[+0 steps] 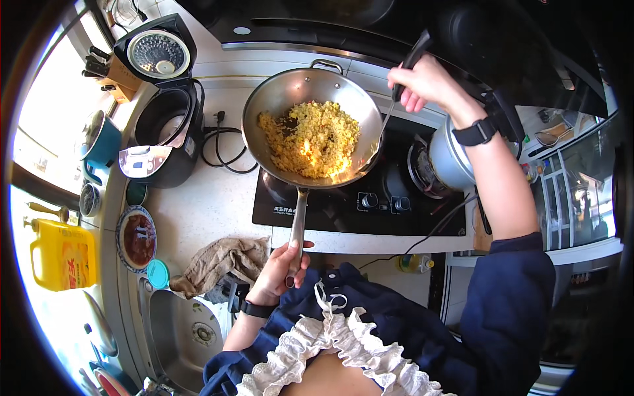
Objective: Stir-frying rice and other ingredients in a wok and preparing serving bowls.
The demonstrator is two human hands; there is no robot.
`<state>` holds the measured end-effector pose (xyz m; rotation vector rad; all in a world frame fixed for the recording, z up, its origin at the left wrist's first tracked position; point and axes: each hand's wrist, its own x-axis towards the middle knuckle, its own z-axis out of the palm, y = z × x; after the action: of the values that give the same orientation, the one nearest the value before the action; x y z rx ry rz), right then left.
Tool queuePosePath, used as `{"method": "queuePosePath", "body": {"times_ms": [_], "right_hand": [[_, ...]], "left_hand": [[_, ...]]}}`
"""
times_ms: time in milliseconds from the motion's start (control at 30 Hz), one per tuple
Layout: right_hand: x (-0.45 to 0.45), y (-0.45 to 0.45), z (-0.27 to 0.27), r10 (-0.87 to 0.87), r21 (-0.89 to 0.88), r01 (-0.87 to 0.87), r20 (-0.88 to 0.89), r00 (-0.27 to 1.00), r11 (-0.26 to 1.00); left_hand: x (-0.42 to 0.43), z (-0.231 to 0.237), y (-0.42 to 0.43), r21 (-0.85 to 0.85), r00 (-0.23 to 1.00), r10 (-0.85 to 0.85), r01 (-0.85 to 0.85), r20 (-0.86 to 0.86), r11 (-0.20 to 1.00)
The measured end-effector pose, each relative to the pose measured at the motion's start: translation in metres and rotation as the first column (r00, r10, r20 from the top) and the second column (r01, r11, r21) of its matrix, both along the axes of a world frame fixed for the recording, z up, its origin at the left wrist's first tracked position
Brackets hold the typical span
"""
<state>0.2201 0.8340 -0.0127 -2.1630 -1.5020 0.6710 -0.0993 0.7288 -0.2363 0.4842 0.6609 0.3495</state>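
Note:
A steel wok point(277, 88) is over the left side of the black gas hob point(332, 213). Yellow fried rice point(317, 138) with small bits mixed in lies in its bowl, leaving a dark patch of the bottom bare. My left hand point(280, 270) grips the wok's long metal handle point(298, 222), which points towards me. Up at the right, my right hand point(421, 84) holds a spatula point(412, 62) by its black handle. Its metal shaft slopes down to the wok's right side, and the tip is hard to make out among the reflections.
An open rice cooker point(166, 119) and its black cable point(218, 148) stand left of the wok. A grey pot point(450, 153) sits on the right burner. Nearer are a cloth point(228, 260), a plate of reddish food point(136, 237), the sink point(173, 326) and a yellow oil jug point(67, 255).

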Motion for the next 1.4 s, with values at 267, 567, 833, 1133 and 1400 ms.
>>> {"method": "queuePosePath", "body": {"times_ms": [267,567,833,1133,1400], "right_hand": [[0.008,-0.027,-0.108,-0.09,0.297,0.374,-0.667,0.74,0.879],[0.077,-0.02,-0.085,-0.084,0.251,0.236,-0.497,0.863,0.939],[0.031,0.034,-0.155,0.226,0.316,0.055,-0.78,0.584,0.947],[-0.031,0.019,-0.054,0.597,0.402,-0.446,-0.453,0.662,0.8],[-0.019,0.022,-0.056,0.433,0.26,-0.359,-0.341,0.834,0.896]], "left_hand": [[0.005,0.002,0.005,-0.087,0.994,0.031,-0.021,0.106,0.996],[0.004,0.016,0.0,0.007,0.999,0.037,-0.037,-0.03,0.999],[0.008,0.013,-0.001,0.017,0.998,0.022,-0.021,-0.063,1.0],[0.011,0.023,0.001,0.012,0.994,0.032,-0.031,-0.108,0.999],[0.01,0.022,-0.003,0.024,0.992,0.053,-0.051,-0.116,0.998]]}}
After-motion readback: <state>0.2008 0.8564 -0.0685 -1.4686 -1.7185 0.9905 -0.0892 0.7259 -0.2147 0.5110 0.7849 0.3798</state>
